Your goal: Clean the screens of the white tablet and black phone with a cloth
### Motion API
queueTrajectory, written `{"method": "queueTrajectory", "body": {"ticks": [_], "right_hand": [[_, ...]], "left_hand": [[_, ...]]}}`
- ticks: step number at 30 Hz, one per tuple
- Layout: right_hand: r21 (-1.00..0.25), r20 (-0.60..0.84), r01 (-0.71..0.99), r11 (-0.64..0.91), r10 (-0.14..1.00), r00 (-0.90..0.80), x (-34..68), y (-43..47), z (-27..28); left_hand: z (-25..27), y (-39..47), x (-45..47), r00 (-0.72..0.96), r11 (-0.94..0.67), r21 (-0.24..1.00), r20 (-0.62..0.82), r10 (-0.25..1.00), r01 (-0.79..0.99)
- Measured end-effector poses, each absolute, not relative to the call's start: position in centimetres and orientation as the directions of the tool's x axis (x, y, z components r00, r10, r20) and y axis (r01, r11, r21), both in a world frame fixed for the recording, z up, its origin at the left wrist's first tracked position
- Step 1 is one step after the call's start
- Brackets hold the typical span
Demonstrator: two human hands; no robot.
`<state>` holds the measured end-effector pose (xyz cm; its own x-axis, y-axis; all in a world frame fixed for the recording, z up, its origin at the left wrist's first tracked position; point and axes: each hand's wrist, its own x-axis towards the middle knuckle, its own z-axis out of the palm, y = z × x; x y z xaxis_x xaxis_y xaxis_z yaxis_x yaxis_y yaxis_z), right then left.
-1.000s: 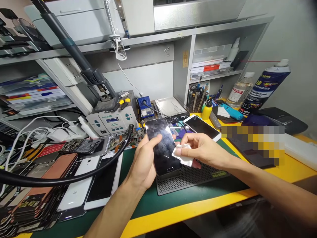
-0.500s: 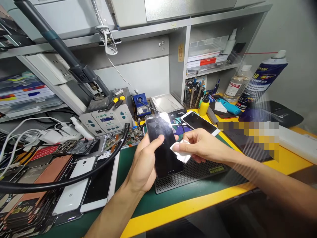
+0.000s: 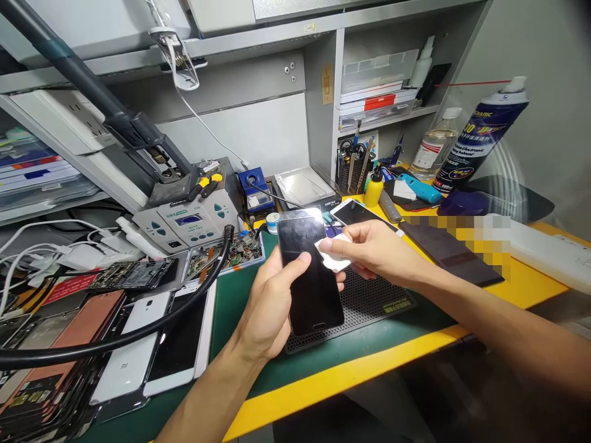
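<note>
A black smartphone [image 3: 314, 289] is held tilted, screen toward me, over a perforated black mat [image 3: 369, 301]. My left hand [image 3: 272, 295] is closed round its left side, with the thumb lying on the screen and fingertips showing at the right edge. A folded white wipe [image 3: 337, 253] is pinched between the thumb and fingers of my right hand [image 3: 376, 249]. The wipe is at the phone's right edge, overlapping the screen. A smudgy sheen shows on the upper part of the screen. The back of the phone is hidden.
Phone parts and phones, one with a white back [image 3: 133, 344], lie at left under a black hose [image 3: 184, 317]. Behind stand a soldering station [image 3: 189, 221] and a tray of circuit boards [image 3: 226, 258]. At right are a yellow bottle [image 3: 373, 189] and a spray can [image 3: 484, 135].
My right hand with the wipe has moved up a little along the phone's right edge. The left hand keeps its grip. The whole view has shifted slightly.
</note>
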<state>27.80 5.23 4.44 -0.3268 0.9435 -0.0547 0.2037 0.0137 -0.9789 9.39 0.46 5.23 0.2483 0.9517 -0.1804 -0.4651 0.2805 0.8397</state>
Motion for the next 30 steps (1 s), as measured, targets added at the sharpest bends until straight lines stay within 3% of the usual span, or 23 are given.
{"method": "queueTrajectory", "body": {"ticks": [5,15,30], "right_hand": [[-0.954,-0.121,0.3,0.012,0.9,-0.418,27.8,4.9,4.4],[-0.897,-0.228,0.44,0.028,0.825,-0.516,28.0,4.5,4.1],[-0.921,-0.147,0.377,0.095,0.812,-0.565,27.6,4.2,4.1]], "left_hand": [[5.0,0.8,9.3,0.149,0.198,0.854,-0.143,0.978,-0.481],[5.1,1.4,8.9,0.092,0.242,0.817,-0.228,0.969,-0.524],[5.3,1.3,9.0,0.093,0.254,0.819,-0.241,0.966,-0.515]]}}
